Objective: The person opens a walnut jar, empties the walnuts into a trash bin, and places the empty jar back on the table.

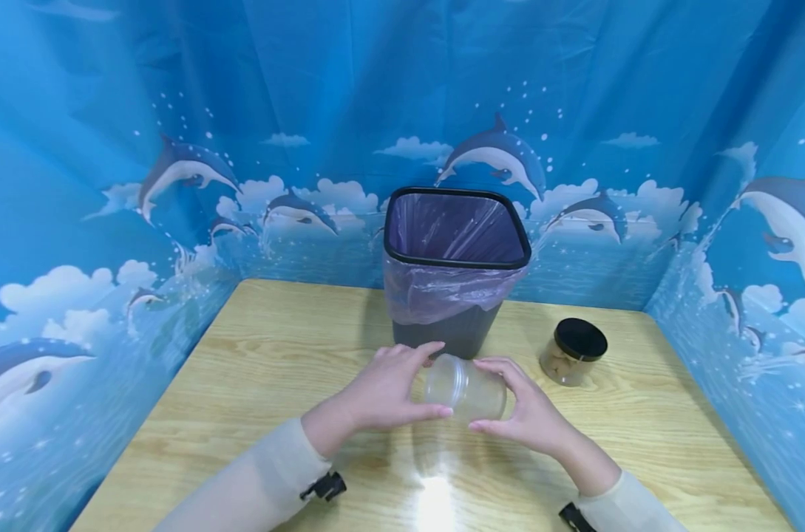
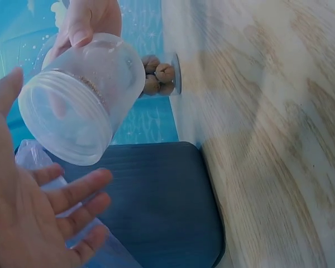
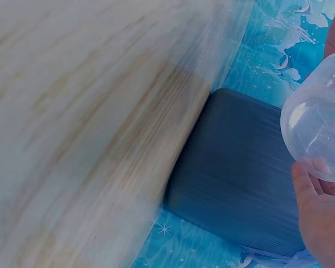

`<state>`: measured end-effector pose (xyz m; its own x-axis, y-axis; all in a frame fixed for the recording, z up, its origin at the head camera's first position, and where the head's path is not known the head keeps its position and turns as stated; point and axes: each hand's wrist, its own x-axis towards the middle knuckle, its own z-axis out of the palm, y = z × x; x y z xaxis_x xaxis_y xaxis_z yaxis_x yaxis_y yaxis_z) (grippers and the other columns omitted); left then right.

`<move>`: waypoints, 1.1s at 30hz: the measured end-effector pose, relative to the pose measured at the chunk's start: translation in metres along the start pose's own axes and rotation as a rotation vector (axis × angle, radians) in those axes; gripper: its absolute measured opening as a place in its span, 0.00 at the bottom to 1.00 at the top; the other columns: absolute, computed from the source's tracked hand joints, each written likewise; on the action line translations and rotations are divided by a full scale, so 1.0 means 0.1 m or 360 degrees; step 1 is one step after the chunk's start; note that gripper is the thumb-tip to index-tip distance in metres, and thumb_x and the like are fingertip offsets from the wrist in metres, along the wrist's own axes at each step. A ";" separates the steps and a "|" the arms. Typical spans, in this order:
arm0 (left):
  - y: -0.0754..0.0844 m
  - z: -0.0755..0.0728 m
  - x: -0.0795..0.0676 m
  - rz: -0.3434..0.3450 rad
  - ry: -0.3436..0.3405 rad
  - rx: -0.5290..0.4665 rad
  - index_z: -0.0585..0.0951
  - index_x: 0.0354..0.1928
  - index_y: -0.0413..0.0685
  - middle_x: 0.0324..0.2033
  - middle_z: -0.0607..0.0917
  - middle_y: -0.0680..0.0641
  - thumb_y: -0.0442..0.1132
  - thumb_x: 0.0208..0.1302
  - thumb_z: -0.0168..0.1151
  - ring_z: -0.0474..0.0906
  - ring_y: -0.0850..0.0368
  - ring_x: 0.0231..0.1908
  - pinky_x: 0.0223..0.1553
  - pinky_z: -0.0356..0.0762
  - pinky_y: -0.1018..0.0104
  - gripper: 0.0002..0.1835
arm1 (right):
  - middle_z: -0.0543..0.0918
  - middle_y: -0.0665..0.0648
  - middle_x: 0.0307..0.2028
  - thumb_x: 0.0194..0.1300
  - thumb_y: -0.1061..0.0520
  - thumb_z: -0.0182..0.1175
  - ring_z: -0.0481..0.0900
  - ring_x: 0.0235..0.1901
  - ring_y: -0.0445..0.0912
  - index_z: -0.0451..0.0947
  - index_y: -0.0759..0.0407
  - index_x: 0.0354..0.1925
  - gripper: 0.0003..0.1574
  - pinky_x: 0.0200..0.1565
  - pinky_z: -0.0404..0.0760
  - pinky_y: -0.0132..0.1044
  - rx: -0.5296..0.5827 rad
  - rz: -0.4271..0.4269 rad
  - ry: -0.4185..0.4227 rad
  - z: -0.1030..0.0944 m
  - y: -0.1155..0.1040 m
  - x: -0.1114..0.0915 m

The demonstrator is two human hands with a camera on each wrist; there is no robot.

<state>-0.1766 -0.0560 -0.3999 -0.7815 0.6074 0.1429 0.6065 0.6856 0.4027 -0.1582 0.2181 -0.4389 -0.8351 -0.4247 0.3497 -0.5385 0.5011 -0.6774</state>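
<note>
A clear plastic jar [image 1: 477, 390] lies tipped on its side in the air, its threaded mouth toward the left. No lid is on it, and brown crumbs cling inside its wall in the left wrist view [image 2: 92, 86]. My right hand [image 1: 531, 417] grips the jar's base end between thumb and fingers. Across from the mouth, my left hand [image 1: 385, 391] is spread, thumb and fingers apart; the left wrist view shows a gap between that palm and the jar. Behind the jar stands a dark trash can [image 1: 442, 336] lined with a purple plastic bag [image 1: 429, 292].
To the right on the wooden table [image 1: 289, 332] stands a second clear jar [image 1: 562, 367] with a black lid [image 1: 580, 339], holding brown walnuts [image 2: 159, 75]. A blue dolphin-print curtain [image 1: 296, 111] surrounds the table's back and sides.
</note>
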 end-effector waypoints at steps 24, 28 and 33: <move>0.06 0.11 0.03 -0.0111 0.0001 0.0047 0.67 0.70 0.54 0.30 0.80 0.61 0.78 0.59 0.52 0.78 0.61 0.33 0.50 0.77 0.55 0.47 | 0.72 0.45 0.63 0.47 0.45 0.81 0.72 0.62 0.46 0.69 0.43 0.68 0.52 0.61 0.75 0.43 0.0017 -0.0019 0.0007 0.01 0.04 -0.01; 0.05 0.12 0.03 -0.0086 0.0010 0.0054 0.66 0.71 0.53 0.32 0.83 0.59 0.78 0.59 0.52 0.79 0.61 0.34 0.50 0.77 0.56 0.47 | 0.73 0.45 0.63 0.47 0.45 0.81 0.72 0.61 0.45 0.69 0.44 0.68 0.52 0.60 0.75 0.43 0.0011 -0.0025 0.0009 0.00 0.04 -0.01; 0.03 0.11 0.03 -0.0041 -0.0003 0.0025 0.63 0.74 0.54 0.38 0.84 0.57 0.77 0.59 0.53 0.79 0.60 0.37 0.54 0.76 0.53 0.50 | 0.73 0.45 0.63 0.46 0.45 0.82 0.72 0.61 0.46 0.69 0.44 0.67 0.53 0.60 0.75 0.45 0.0009 -0.0021 0.0007 0.00 0.03 -0.01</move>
<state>-0.1760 -0.0476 -0.4079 -0.7967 0.5901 0.1307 0.5883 0.7074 0.3919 -0.1593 0.2199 -0.4419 -0.8284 -0.4280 0.3615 -0.5489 0.4912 -0.6763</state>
